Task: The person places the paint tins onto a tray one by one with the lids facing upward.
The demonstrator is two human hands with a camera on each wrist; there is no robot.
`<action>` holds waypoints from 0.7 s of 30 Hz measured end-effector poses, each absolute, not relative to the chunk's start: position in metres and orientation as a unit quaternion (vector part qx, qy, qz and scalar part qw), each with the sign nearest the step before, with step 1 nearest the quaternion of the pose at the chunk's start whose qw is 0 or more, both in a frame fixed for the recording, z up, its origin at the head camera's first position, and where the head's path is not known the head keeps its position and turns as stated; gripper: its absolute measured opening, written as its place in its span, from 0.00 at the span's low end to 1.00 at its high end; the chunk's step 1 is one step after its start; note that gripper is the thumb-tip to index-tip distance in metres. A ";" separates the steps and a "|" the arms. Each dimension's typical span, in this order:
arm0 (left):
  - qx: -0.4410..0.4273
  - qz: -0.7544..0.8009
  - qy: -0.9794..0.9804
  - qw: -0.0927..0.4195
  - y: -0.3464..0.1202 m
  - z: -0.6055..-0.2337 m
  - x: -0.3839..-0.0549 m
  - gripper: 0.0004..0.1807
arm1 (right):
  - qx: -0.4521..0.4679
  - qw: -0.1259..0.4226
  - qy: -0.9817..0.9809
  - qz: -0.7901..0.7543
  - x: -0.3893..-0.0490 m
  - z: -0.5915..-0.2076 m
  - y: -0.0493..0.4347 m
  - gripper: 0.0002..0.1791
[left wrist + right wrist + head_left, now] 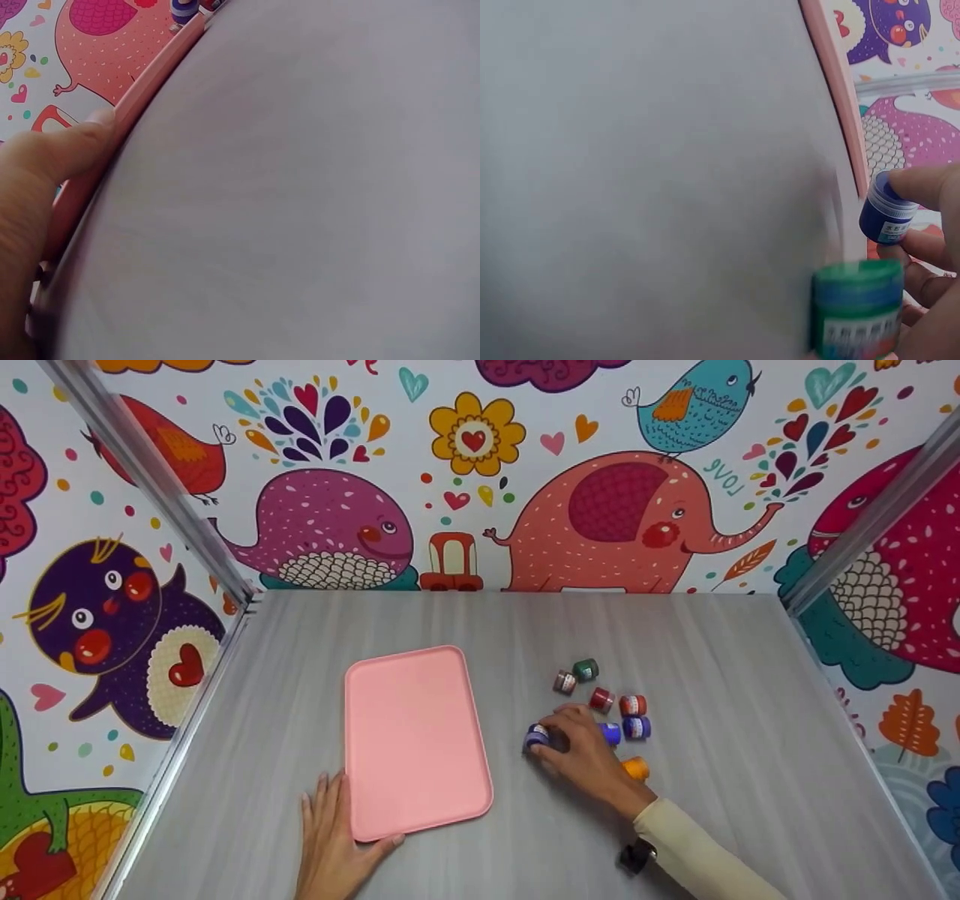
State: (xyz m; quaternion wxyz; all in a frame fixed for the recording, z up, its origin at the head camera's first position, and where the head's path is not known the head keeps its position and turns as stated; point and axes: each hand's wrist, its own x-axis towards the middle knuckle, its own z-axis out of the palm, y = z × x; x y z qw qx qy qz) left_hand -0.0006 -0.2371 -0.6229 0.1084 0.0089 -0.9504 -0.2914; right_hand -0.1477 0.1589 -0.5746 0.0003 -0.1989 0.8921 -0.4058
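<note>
In the head view my right hand (581,750) pinches a small dark blue paint jar (537,736) between thumb and fingers, just right of the pink tray (420,742). The right wrist view shows this dark blue jar (889,210) tilted, a fingertip on its lid. A green jar (857,311) looms blurred below the fingers there. My left hand (334,832) lies at the tray's near left corner, fingers straight along its side and thumb on its near edge. That thumb (79,142) rests against the tray's rim (150,75) in the left wrist view.
Several paint jars stand or lie right of the tray: green (586,670), brown (565,682), dark red (601,700), orange-red (633,705), blue (637,727), violet (610,733) and orange (636,769). Patterned walls with metal posts (157,480) enclose the grey table (712,675).
</note>
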 end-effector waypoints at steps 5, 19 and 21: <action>0.005 -0.288 -0.951 0.118 -0.238 -0.625 -0.001 0.73 | -0.209 0.028 0.882 -0.421 -0.149 -0.570 0.145 0.18; 0.011 -0.292 -0.951 0.100 -0.237 -0.623 -0.001 0.74 | -0.286 0.048 0.868 -0.404 -0.148 -0.562 0.099 0.17; 0.012 -0.291 -0.952 0.098 -0.237 -0.623 0.000 0.74 | -0.294 0.051 0.867 -0.400 -0.148 -0.561 0.092 0.17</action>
